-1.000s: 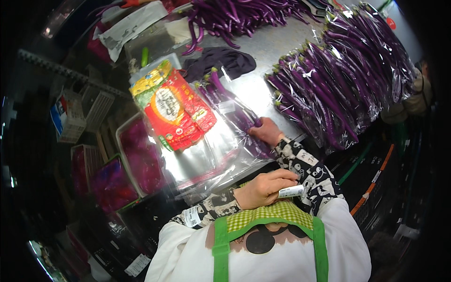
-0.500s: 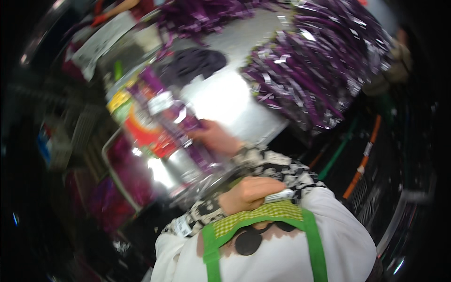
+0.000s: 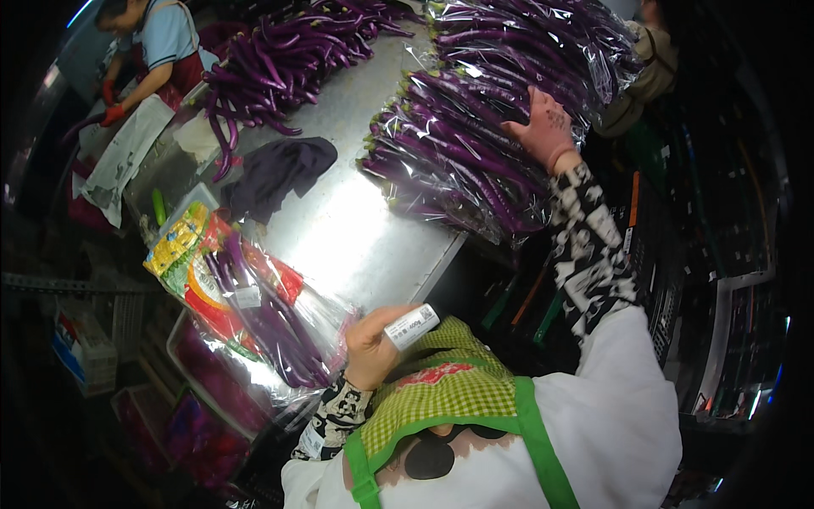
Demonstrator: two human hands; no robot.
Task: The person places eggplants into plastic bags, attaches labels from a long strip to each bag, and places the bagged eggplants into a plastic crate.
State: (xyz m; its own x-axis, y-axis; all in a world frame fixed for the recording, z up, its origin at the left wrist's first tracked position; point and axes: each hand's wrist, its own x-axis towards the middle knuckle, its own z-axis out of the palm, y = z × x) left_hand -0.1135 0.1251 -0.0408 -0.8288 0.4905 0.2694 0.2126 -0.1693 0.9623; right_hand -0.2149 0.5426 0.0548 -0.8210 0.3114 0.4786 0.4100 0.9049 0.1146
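Head: apparently reaching, my right hand (image 3: 547,129), splayed over long purple plastic-bagged eggplants (image 3: 462,144), should curl; left hand (image 3: 370,346) clamps white roll (image 3: 412,327).

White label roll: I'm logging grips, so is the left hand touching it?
Touching: the head view shows the left hand curled against the white label roll.

- The top edge crops the heap of loose, long purple eggplants (image 3: 284,64), the row of clear plastic bags of purple eggplants (image 3: 458,148), and a co-worker in a light blue shirt (image 3: 167,38).
- A single clear bag of eggplants (image 3: 271,318) partly covers a red-and-yellow plastic package (image 3: 180,239).
- A white paper label roll (image 3: 411,327) hides some left hand (image 3: 370,346) fingertips.
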